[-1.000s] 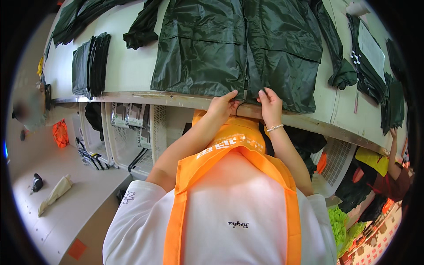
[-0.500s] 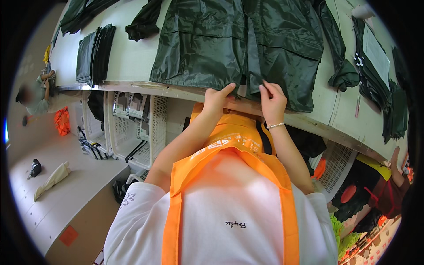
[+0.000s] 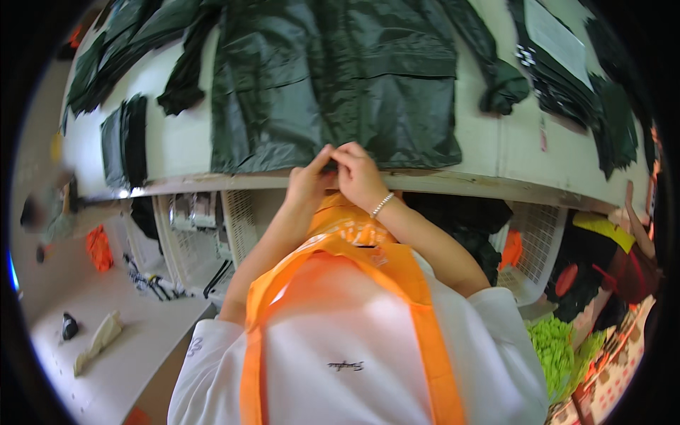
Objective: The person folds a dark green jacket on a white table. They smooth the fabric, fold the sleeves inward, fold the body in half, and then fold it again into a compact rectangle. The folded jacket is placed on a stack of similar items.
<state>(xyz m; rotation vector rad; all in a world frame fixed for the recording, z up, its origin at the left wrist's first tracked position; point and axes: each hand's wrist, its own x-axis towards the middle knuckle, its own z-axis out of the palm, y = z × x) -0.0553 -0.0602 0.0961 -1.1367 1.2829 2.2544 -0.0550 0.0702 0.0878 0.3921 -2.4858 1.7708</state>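
Note:
A dark green, shiny rain jacket (image 3: 397, 106) lies spread on the table, its hem along the near edge and its sleeves out to the sides. At the middle of the hem, my left hand (image 3: 309, 176) pinches the cloth with its thumb and fingers. Right beside it, almost touching, my right hand (image 3: 358, 173) grips the front edge of the same jacket, fingers pressed together. The two front panels meet where my hands are. The exact fold of cloth between my fingertips is partly hidden.
A folded dark green stack (image 3: 124, 142) stands left on the white table (image 3: 478, 152). More dark garments and a clear packet (image 3: 556, 39) lie at the right. White plastic baskets (image 3: 241, 219) are below the edge. A person's arm (image 3: 634, 212) shows at far right.
My right hand has come left to meet my left hand, bringing the right front panel over to the left one. The gap between the panels has closed. The view has shifted.

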